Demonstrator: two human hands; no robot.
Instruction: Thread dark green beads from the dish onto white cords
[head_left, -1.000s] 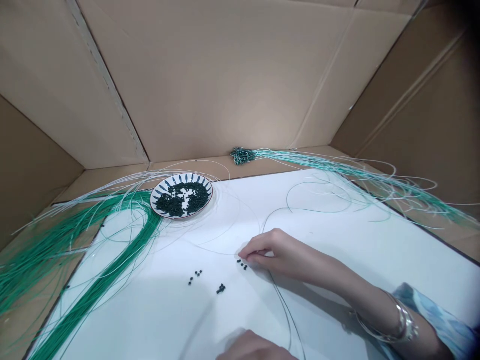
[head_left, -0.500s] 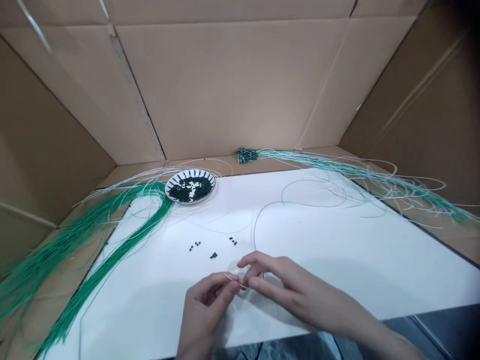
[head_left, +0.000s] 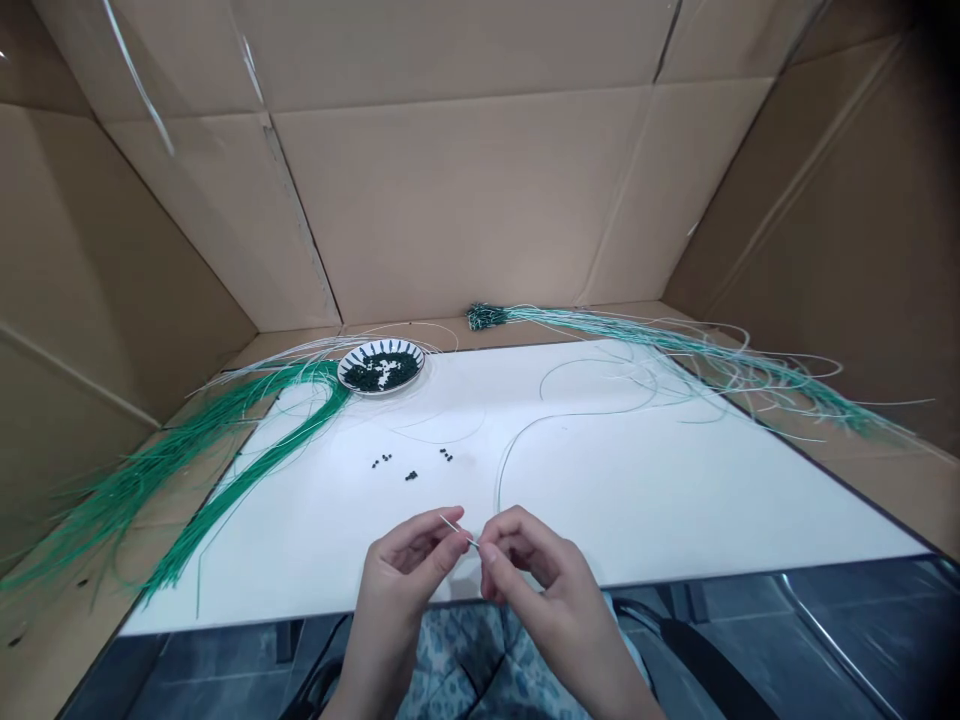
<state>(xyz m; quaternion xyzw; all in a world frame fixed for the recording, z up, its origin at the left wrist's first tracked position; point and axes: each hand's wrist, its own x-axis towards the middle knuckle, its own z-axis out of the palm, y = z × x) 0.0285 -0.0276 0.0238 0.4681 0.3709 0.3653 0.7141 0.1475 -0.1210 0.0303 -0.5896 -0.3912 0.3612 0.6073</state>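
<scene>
Above the near edge of the white board (head_left: 630, 500), my left hand (head_left: 420, 560) pinches a thin pale strand (head_left: 451, 524), whose free end sticks up to the left. My right hand (head_left: 529, 565) is closed on the same strand just to the right, thumb against fingers. A tiny dark bit shows on it between the fingertips, too small to make out. A thin green thread (head_left: 514, 440) curves over the board down to my right hand. Beyond my hands lie small groups of dark beads (head_left: 411, 476).
A patterned plate (head_left: 417, 378) of dark beads stands at the back left. Green strands (head_left: 247, 480) spread over the left edge. A beaded bundle (head_left: 486, 316) trails threads rightward. Cardboard walls (head_left: 465, 200) enclose the board.
My right hand has drawn its fingers in and turned more upright beside my left hand. The view has shifted, showing more floor and lap below the board.
</scene>
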